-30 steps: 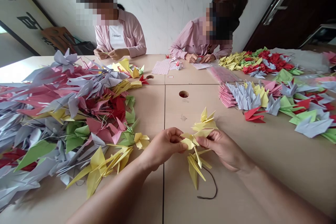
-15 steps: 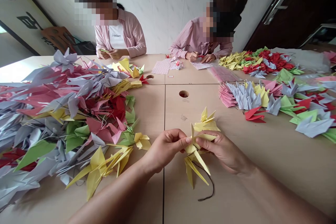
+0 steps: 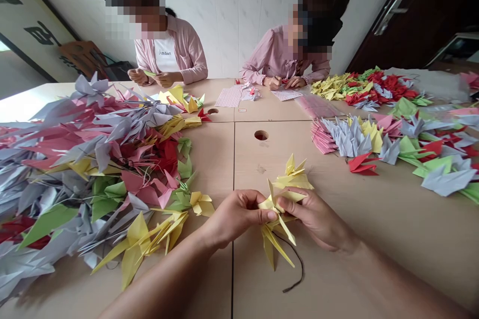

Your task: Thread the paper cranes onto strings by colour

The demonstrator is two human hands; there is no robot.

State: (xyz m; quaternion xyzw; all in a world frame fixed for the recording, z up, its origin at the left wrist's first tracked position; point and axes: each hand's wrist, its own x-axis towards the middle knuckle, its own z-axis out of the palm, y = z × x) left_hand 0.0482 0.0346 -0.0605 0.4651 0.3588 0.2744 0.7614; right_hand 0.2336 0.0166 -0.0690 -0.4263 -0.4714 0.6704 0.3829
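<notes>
My left hand [image 3: 234,214] and my right hand [image 3: 318,217] meet over the near middle of the wooden table [image 3: 392,219]. Both pinch a yellow paper crane [image 3: 272,204], whose pointed wings hang down between them. A dark string [image 3: 294,266] trails from under the crane onto the table. Just beyond my fingers lies a small stack of yellow cranes [image 3: 294,177].
A big heap of strung cranes in grey, pink, red, green and yellow [image 3: 86,159] fills the left. More crane piles [image 3: 392,134] lie at the right. Two people in pink shirts [image 3: 168,55] [image 3: 284,55] fold paper at the far edge. A cable hole [image 3: 261,135] is mid-table.
The yellow crane has turned in my fingers, its wings now pointing down. Both hands have slid slightly towards me, and the string has shifted with them.
</notes>
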